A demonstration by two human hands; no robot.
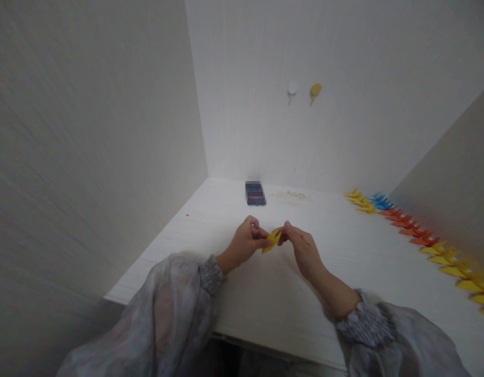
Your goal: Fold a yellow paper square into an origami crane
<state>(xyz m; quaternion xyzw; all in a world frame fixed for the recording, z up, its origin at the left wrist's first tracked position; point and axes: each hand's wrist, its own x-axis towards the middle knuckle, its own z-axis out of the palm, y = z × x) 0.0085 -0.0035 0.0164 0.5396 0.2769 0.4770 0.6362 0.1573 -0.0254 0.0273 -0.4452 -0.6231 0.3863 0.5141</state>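
Observation:
A small piece of folded yellow origami paper (270,244) is held above the middle of the white table. My left hand (246,240) pinches it between thumb and fingers from the left side. From the right, the fingertips of my right hand (304,249) close on the paper's upper right edge. Part of the paper is hidden behind my fingers. Both wrists come out of loose grey sleeves with gathered cuffs.
Folded paper cranes in yellow, blue (381,201) and orange-red (411,228) line the table's right side. A phone (255,193) lies at the back of the table (367,262). Two hooks, one white (293,87), one yellow (316,90), are on the wall. Walls enclose three sides.

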